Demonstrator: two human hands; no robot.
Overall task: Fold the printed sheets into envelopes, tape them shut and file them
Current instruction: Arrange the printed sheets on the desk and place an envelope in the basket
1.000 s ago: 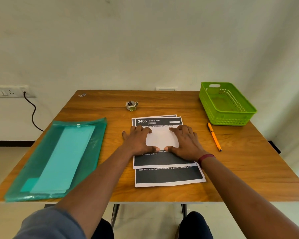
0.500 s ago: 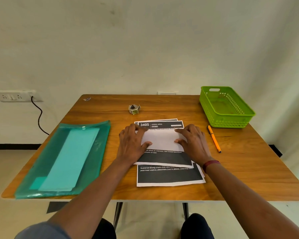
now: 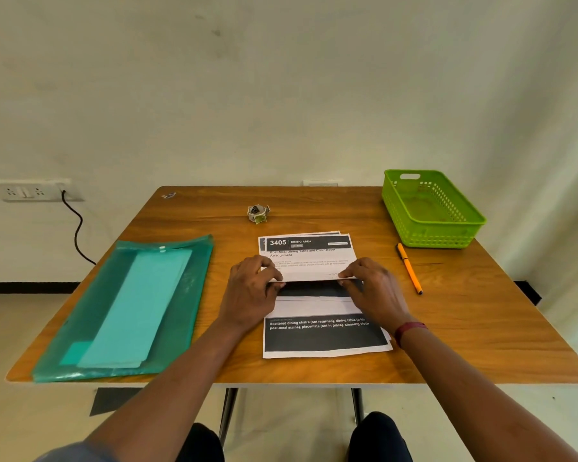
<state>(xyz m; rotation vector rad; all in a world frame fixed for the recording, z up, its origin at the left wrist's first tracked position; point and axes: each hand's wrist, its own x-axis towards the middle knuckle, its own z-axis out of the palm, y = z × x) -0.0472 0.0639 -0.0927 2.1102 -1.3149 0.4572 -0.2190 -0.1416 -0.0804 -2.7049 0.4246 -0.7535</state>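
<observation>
Between left hand [image 3: 251, 295] and right hand [image 3: 377, 291], both pinching its fold, black-and-white printed paper sheet [image 3: 314, 261], slim orange pen [image 3: 409, 268] rightward, small print unreadable

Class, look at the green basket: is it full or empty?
Empty: the green basket shows only its bare floor and slotted walls.

Wore maroon band [image 3: 411, 328] on right wrist, grey-blue sleeve [image 3: 70, 453] high on left arm, dark trousers [image 3: 201, 441] over both knees.
</observation>
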